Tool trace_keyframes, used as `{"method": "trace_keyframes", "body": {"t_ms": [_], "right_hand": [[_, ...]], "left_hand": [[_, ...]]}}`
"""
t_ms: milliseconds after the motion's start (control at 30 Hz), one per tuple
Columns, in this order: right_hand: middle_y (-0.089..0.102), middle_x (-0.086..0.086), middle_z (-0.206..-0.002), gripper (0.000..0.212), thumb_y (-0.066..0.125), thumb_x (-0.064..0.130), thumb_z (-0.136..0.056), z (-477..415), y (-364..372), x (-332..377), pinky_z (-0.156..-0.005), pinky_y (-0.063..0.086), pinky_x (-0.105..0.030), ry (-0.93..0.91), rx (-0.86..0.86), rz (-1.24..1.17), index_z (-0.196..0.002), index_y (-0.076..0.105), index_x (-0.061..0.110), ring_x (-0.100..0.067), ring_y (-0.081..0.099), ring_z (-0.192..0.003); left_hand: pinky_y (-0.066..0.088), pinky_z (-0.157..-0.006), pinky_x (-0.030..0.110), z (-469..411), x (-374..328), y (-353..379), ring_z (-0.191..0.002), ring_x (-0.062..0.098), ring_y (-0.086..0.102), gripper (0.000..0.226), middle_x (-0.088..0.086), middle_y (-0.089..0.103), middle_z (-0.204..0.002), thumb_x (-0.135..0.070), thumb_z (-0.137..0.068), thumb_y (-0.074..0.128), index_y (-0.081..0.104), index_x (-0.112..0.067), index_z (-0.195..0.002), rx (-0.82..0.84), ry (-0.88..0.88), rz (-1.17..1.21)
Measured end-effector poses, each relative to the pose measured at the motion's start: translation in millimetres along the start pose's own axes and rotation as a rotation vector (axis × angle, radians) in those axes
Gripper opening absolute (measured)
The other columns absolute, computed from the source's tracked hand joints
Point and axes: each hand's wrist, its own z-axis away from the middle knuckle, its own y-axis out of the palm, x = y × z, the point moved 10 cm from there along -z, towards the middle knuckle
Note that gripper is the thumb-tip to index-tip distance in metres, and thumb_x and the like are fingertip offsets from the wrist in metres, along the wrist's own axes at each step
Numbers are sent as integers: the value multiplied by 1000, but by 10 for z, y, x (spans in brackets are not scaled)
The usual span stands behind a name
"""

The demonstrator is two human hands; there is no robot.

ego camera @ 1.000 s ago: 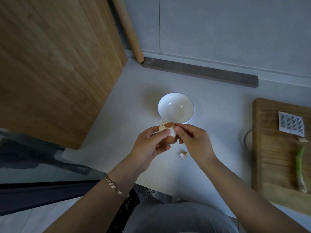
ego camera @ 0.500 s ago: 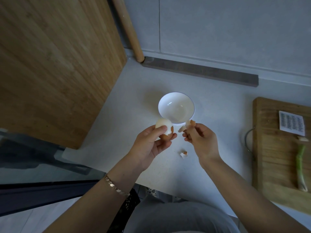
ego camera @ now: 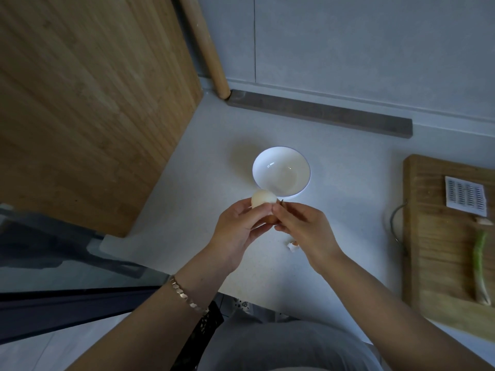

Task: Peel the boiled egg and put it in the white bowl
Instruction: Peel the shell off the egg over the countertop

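My left hand (ego camera: 237,231) holds the boiled egg (ego camera: 263,200) just in front of the white bowl (ego camera: 281,171). The egg's top is bare and white; brown shell still shows low down, between my fingers. My right hand (ego camera: 300,227) presses against the egg's right side, its fingertips pinching a brown piece of shell at the egg. The bowl stands upright on the pale counter with nothing in it. A small shell fragment (ego camera: 292,246) lies on the counter, partly hidden under my right hand.
A tall wooden board (ego camera: 88,103) leans at the left, a rolling pin (ego camera: 206,46) in the corner. A chopping board (ego camera: 450,236) at the right carries a green onion (ego camera: 479,266) and a white grater piece (ego camera: 465,196). The counter's front edge runs below my wrists.
My right hand had pulled a piece of shell off to the right, then came back to the egg. More white of the egg is bare than a second ago.
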Motion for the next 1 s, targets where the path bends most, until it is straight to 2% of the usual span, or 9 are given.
{"method": "trace_keyframes", "body": {"t_ms": [133,233,367,500,567,633,800,900,1000], "right_hand": [[70,5,-71,18,56,24,-88,22,-10,93,-54,45,-4,-115,-23,200,-80,71,17,2,66,-60],[67,9,-68,23,51,21,-91,43,-9,129,-57,44,-1,-195,-65,338,-84,70,12,5,64,-60],[66,6,-59,25,51,12,-90,0,-107,70,-52,44,-2,-117,-136,181,-70,66,10,3,65,-54],[68,7,-55,24,52,12,-88,-20,-238,-137,-53,52,-9,87,-227,-90,-72,69,11,-3,66,-53],[68,2,-64,20,53,16,-89,-3,-253,-161,-56,55,-11,110,-236,-112,-76,69,13,-3,66,-54],[68,-1,-67,19,54,16,-89,7,-204,-140,-55,54,-12,108,-193,-123,-77,69,15,-4,66,-55],[70,2,-67,12,61,19,-85,26,7,-50,-56,52,-10,88,-34,-102,-81,70,13,-4,67,-60],[70,-1,-76,16,64,21,-83,27,9,-19,-53,49,-7,63,-37,-51,-94,70,10,0,67,-59],[70,2,-74,16,61,17,-86,34,-14,5,-48,46,-5,33,-49,-47,-96,70,9,3,67,-58]], "left_hand": [[56,-73,20,-10,38,-9,-90,16,70,36,10,71,-104,-19,-79,68,63,-4,-111,-15,-30,7],[56,-67,19,-10,67,-73,-75,10,71,28,6,73,-87,-18,-78,70,65,-4,-102,-99,-59,30],[56,-64,20,3,57,-85,-68,8,70,33,6,70,-85,-15,-80,67,61,-1,-110,-96,-72,124],[57,-64,23,32,53,-59,-76,14,71,32,7,71,-92,-13,-82,63,59,-4,-112,-50,-81,244],[57,-64,24,32,70,-66,-87,16,67,38,10,67,-110,-14,-82,64,56,-6,-119,-55,-91,248],[55,-65,23,29,75,-79,-92,17,62,41,11,63,-117,-16,-82,64,56,-9,-121,-67,-94,227],[53,-65,19,12,59,-43,-84,12,65,29,4,67,-100,-13,-83,60,58,-10,-112,-53,-60,179],[53,-66,18,4,60,-38,-83,9,67,29,3,67,-103,-12,-83,60,57,-11,-112,-58,-41,149],[51,-66,19,-1,61,-43,-87,10,65,30,3,65,-107,-13,-83,61,56,-14,-112,-58,-42,106]]}}
